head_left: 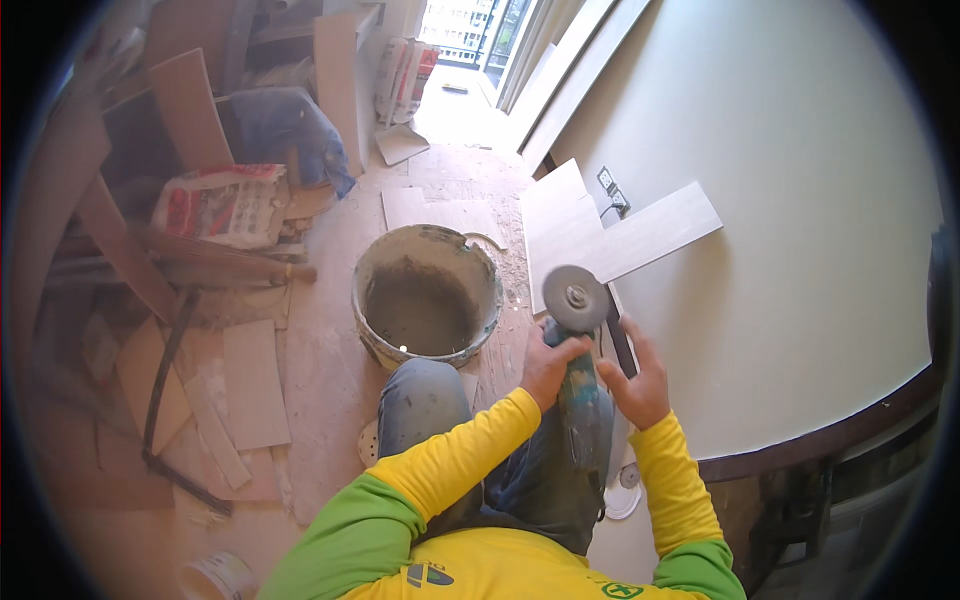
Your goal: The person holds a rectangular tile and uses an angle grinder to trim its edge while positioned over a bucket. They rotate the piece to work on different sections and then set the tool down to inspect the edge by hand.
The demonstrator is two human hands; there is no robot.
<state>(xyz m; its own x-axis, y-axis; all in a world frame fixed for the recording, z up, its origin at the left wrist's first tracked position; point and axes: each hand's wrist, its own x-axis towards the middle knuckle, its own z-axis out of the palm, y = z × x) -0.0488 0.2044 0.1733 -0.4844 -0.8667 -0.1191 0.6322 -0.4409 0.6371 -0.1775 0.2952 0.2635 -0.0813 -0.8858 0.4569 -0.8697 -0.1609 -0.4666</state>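
An angle grinder (580, 400) with a worn blue-green body stands upright over my lap, its round grey cutting disc (560, 290) at the top. My left hand (545, 368) is wrapped round the grinder just below the disc. To the right of the tool, my right hand (640, 385) is raised with thumb and fingers apart, and nothing shows between them. A dark strip (620, 345) runs behind its fingers; I cannot tell what it is. Close beyond my knee stands a mortar-stained bucket (368, 335) with grey residue inside.
Pale planks (665, 230) lean at the wall beside two sockets (612, 190). Cut board pieces (257, 385) and a black bent strip (165, 400) lie on the dusty floor at left. A printed bag (225, 205) rests among boards. A white tub (218, 578) stands lower left.
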